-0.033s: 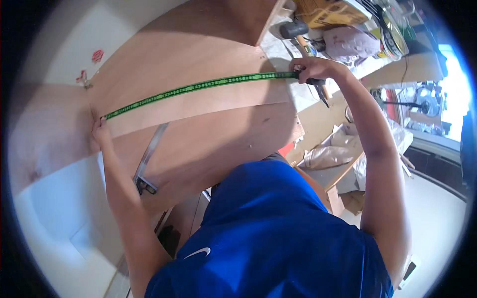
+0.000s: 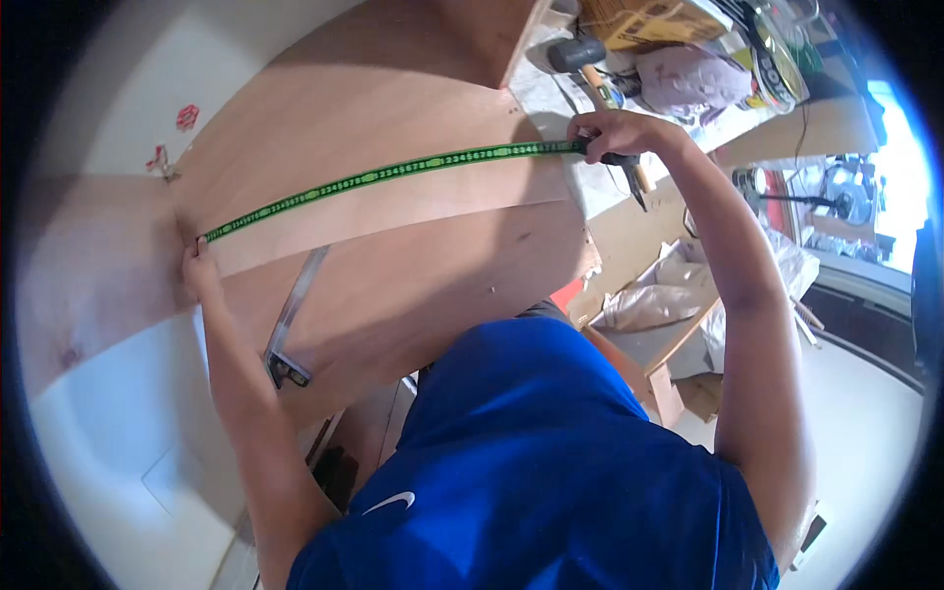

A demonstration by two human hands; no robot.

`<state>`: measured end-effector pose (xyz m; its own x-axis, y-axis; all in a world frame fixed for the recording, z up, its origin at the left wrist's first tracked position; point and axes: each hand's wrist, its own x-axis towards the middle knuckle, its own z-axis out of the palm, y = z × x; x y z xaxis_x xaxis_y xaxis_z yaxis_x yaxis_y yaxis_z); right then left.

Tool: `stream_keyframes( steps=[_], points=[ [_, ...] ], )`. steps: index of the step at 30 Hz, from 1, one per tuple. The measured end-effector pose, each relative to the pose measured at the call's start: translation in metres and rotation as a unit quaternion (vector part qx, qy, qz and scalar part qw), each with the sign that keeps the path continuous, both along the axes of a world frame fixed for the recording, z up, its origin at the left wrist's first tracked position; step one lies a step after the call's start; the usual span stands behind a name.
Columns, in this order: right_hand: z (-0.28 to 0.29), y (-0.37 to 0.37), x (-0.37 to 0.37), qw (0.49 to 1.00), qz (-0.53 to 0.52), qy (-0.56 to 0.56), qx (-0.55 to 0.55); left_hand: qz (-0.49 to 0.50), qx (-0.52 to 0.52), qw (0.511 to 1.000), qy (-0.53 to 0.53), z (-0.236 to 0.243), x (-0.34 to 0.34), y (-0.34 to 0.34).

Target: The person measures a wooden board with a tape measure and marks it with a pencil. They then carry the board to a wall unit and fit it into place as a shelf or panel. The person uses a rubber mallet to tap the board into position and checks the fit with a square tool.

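Note:
A green tape measure (image 2: 383, 174) is stretched across a pale strip of wood (image 2: 413, 211) that lies on a wide wooden board (image 2: 413, 265). At the left, my left hand (image 2: 200, 270) pinches the blade's end near the strip's end. Over at the right, my right hand (image 2: 621, 136) is closed around the dark case, which the fingers mostly hide. A combination square (image 2: 300, 305) with a metal blade and dark head rests on the board, its blade tip near the strip, right of my left forearm.
A mallet (image 2: 578, 56) with a dark head lies on the bench beyond my right hand, near a lilac cloth bundle (image 2: 693, 81) and a cardboard box (image 2: 649, 25). An upright wooden panel (image 2: 506, 39) stands at the back. A fan (image 2: 848, 202) is at the far right.

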<state>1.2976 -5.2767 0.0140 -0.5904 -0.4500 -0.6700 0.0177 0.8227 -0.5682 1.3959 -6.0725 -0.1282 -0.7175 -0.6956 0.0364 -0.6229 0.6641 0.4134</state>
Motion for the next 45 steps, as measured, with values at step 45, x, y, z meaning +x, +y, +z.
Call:
stream_keyframes(
  steps=[45],
  points=[
    [-0.011, 0.015, 0.017, 0.992, 0.024, 0.118, -0.042, -0.587, 0.089, 0.785, 0.179, 0.047, -0.051, 0.578]
  ],
)
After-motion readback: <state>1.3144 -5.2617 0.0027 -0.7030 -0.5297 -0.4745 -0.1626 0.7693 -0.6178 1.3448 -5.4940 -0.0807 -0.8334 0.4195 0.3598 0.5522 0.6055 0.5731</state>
